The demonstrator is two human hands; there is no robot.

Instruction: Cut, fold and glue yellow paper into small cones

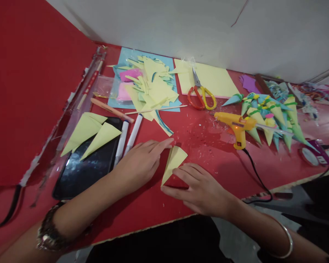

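Observation:
A small yellow paper cone point(175, 160) lies on the red table between my hands, its point toward me. My right hand point(200, 186) rests on its right side, with the thumb near the tip and the fingers on the paper. Just left of the cone is my left hand point(142, 160), its fingers stretched toward the cone's wide end; whether they touch the paper is unclear. More yellow paper cones point(101, 140) lie on a black phone or tablet point(84, 173) at the left.
Two white markers point(133, 133) lie beyond my left wrist. Farther back are paper scraps point(153, 80) and scissors point(199, 91). A yellow glue gun point(235, 126) with a cord stands right of centre, near several finished cones point(275, 113). The red table point(178, 208) ends close to me.

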